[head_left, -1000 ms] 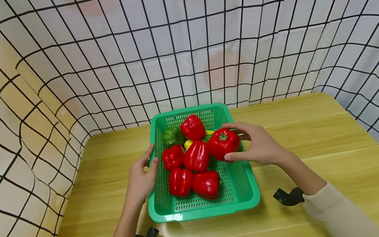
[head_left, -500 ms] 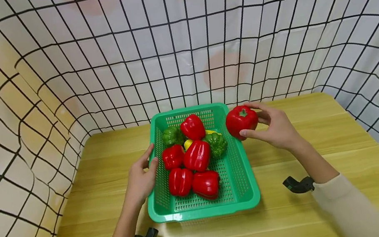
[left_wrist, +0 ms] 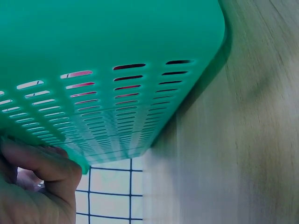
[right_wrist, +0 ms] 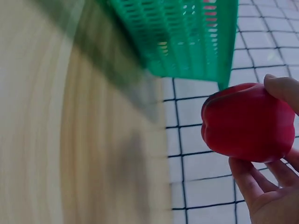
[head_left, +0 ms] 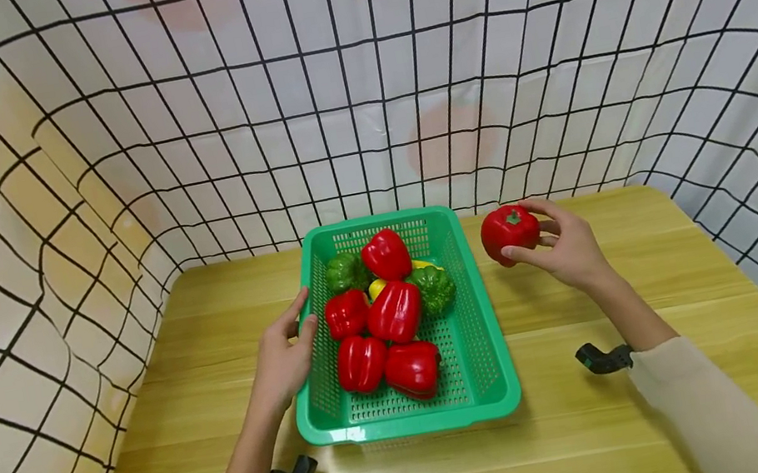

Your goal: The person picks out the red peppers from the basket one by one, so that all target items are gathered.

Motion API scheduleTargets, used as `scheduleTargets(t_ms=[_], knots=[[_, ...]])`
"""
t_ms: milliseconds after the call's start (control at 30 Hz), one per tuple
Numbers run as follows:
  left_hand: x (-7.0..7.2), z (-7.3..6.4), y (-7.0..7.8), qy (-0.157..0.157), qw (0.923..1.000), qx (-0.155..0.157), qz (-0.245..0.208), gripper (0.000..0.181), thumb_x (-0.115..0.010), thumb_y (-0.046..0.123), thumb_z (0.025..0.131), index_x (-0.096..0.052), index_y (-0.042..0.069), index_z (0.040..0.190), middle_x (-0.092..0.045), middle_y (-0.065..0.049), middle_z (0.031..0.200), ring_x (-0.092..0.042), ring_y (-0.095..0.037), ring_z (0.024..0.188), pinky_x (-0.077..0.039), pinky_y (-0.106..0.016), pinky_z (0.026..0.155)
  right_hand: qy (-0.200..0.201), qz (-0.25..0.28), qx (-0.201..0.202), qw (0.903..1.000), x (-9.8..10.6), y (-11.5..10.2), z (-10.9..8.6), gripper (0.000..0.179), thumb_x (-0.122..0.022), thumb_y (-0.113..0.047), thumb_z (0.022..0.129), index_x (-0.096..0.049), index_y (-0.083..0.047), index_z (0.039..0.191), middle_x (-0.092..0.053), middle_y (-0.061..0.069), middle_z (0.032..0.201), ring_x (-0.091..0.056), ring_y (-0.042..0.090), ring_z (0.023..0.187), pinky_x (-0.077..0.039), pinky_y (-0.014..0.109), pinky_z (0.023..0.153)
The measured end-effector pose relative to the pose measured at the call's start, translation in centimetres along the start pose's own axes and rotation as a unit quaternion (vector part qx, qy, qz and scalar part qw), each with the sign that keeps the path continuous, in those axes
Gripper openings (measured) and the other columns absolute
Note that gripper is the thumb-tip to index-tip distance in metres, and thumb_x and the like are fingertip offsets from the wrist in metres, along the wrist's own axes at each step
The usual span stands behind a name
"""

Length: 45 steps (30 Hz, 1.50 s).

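A red bell pepper (head_left: 507,236) is gripped between the thumb and fingers of my right hand (head_left: 574,251), outside the basket on its right. In the right wrist view this pepper (right_wrist: 247,123) hangs above the wooden table, apart from the basket. My left hand (head_left: 284,357) holds the left rim of the green plastic basket (head_left: 423,421). Its bent fingers (left_wrist: 51,170) show under that rim in the left wrist view. Inside the basket lie several red bell peppers (head_left: 394,312), a green pepper (head_left: 434,288) at right and another green one (head_left: 346,273) at back left.
Partly covered yellow vegetables (head_left: 376,288) lie among the peppers. The wooden table (head_left: 625,294) extends on both sides of the basket. White sheeting with a black wire grid (head_left: 363,104) encloses the back and sides. A black wrist camera (head_left: 602,358) sits on each forearm.
My right hand has lifted the red bell pepper out of the basket and carried it right, past the rim. A green pepper beneath it is now uncovered. My left hand stays put.
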<state>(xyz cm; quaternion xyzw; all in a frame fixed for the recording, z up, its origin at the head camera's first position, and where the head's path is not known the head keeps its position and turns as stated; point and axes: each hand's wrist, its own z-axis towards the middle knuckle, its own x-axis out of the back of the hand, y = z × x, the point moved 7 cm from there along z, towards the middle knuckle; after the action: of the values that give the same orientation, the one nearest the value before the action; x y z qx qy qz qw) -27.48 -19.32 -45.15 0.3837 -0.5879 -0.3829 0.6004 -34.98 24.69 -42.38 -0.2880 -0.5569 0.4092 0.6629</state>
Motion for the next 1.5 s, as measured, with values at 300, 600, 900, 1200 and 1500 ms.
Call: scheduleTargets(t_ms=[300,600,900,1200,1500], knots=[[-0.2,0.0,-0.4,-0.006,0.9999,0.010,-0.012,0.052,-0.054,0.030,0.108,-0.041,0.034,0.158,-0.070,-0.025,0.119,-0.074,-0.025,0.073,-0.063,-0.038,0.060,-0.013,-0.010,-0.013,0.9998,-0.3,2.7,1.0,0.084,-0.087,-0.027,0.085,-0.042,-0.010,0.155,-0.047,0.022,0.152,-0.052,0.047,0.133,-0.051,0.062,0.103],[-0.2,0.1,-0.5,-0.007,0.9997,0.016,-0.017,0.052,-0.055,0.031,0.108,-0.041,0.036,0.158,-0.070,-0.026,0.118,-0.074,-0.028,0.077,-0.063,-0.039,0.063,0.001,-0.042,-0.046,0.9980,-0.4,5.3,2.1,0.086,-0.088,-0.038,0.083,-0.044,-0.011,0.152,-0.044,0.017,0.156,-0.052,0.045,0.131,-0.053,0.062,0.101],[-0.2,0.0,-0.5,-0.007,0.9996,0.020,-0.017,0.052,-0.055,0.031,0.108,-0.041,0.037,0.158,-0.072,-0.026,0.111,-0.074,-0.029,0.075,-0.063,-0.039,0.062,0.023,-0.060,-0.064,0.9959,-0.7,6.8,2.8,0.094,-0.086,-0.047,0.082,-0.040,-0.010,0.154,-0.043,0.019,0.157,-0.048,0.046,0.133,-0.051,0.064,0.101],[-0.3,-0.1,-0.3,-0.006,0.9994,0.029,-0.020,0.052,-0.054,0.031,0.108,-0.042,0.039,0.157,-0.071,-0.027,0.115,-0.075,-0.033,0.079,-0.064,-0.042,0.063,0.045,-0.047,-0.075,0.9950,-1.1,7.5,2.7,0.098,-0.087,-0.044,0.082,-0.034,-0.008,0.155,-0.039,0.022,0.158,-0.047,0.046,0.135,-0.049,0.064,0.105],[-0.2,-0.2,-0.2,-0.006,0.9993,0.031,-0.022,0.051,-0.054,0.030,0.108,-0.042,0.039,0.157,-0.069,-0.028,0.122,-0.075,-0.030,0.079,-0.064,-0.041,0.062,0.041,-0.043,-0.068,0.9960,-1.7,7.3,2.6,0.099,-0.089,-0.041,0.080,-0.034,-0.008,0.156,-0.040,0.022,0.157,-0.047,0.046,0.134,-0.049,0.063,0.106]])
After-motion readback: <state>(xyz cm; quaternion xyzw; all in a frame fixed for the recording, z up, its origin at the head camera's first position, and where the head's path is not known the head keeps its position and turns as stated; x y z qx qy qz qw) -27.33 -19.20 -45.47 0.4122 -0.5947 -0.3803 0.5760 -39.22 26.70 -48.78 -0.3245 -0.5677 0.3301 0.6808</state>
